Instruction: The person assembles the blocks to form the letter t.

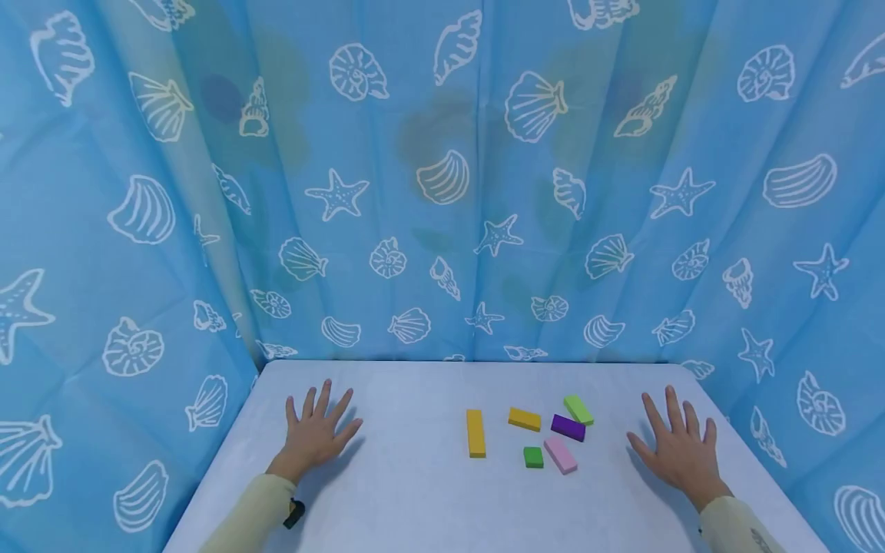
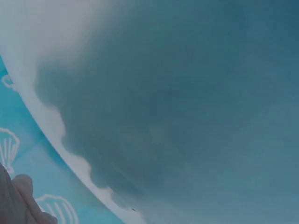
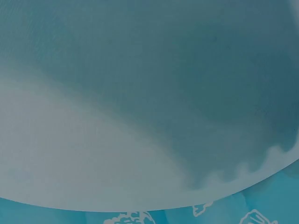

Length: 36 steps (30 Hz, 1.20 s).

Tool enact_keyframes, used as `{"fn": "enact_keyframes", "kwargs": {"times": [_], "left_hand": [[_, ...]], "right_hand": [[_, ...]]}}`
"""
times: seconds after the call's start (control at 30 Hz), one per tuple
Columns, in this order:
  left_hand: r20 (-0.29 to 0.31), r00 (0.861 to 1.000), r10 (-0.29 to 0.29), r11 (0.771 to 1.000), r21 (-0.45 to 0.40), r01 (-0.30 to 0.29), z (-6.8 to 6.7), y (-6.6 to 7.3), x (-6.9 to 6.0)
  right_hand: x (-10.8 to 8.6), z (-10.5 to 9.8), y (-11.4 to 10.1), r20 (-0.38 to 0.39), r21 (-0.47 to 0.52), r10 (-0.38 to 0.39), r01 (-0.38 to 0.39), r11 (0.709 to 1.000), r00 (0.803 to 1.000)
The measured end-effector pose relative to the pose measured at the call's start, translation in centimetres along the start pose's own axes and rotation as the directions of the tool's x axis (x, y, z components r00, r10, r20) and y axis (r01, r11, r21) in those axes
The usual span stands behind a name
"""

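Note:
On the left part of the white table, my left hand (image 1: 316,432) is spread with its fingers straight, palm down, holding nothing. My right hand (image 1: 681,453) is likewise spread at the right side. Between them lie several coloured blocks: a long yellow block (image 1: 475,433), a shorter yellow block (image 1: 525,419), a purple block (image 1: 568,428), a light green block (image 1: 578,410), a pink block (image 1: 561,455) and a small green block (image 1: 533,458). The light green block touches or nearly touches the purple one. The right hand is nearer to the blocks. Both wrist views show mostly shadowed tabletop.
The white table (image 1: 387,499) has its far edge against a blue curtain (image 1: 401,207) printed with white shells and starfish. The curtain also runs down the left and right sides. A dark band (image 1: 294,514) sits at the left wrist.

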<state>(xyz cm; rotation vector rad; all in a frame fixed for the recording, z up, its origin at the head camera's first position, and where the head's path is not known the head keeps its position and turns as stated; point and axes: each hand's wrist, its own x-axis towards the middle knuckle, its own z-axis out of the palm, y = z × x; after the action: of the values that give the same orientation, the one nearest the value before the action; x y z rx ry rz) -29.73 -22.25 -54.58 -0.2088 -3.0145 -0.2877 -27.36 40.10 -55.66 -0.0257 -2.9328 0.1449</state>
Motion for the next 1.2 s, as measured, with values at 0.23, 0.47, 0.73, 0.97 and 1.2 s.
{"fn": "enact_keyframes", "kwargs": {"times": [0.23,0.47,0.73,0.97,1.2], "left_hand": [[0.026,0.999,0.042,0.999,-0.013,-0.042,0.2,2.6,0.8],[0.025,0.991,0.131,0.99,-0.05,-0.129,0.4,5.9,1.3],[0.033,0.976,0.215,0.972,-0.109,-0.21,1.8,9.7,2.0],[0.086,0.958,0.273,0.958,-0.111,-0.263,2.1,13.7,2.8],[0.171,0.939,0.298,0.954,-0.091,-0.286,3.0,16.0,3.7]], "right_hand": [[-0.3,0.4,-0.1,0.021,0.0,0.01,-0.01,1.0,1.0],[-0.4,0.4,-0.6,0.034,0.017,0.01,-0.01,1.0,0.999],[-0.2,0.6,-0.5,0.04,-0.008,0.009,-0.008,1.0,0.999],[0.0,0.9,-0.3,0.029,-0.018,0.012,-0.011,1.0,1.0],[0.1,1.3,-0.8,0.027,-0.006,0.006,-0.006,1.0,1.0]]}}
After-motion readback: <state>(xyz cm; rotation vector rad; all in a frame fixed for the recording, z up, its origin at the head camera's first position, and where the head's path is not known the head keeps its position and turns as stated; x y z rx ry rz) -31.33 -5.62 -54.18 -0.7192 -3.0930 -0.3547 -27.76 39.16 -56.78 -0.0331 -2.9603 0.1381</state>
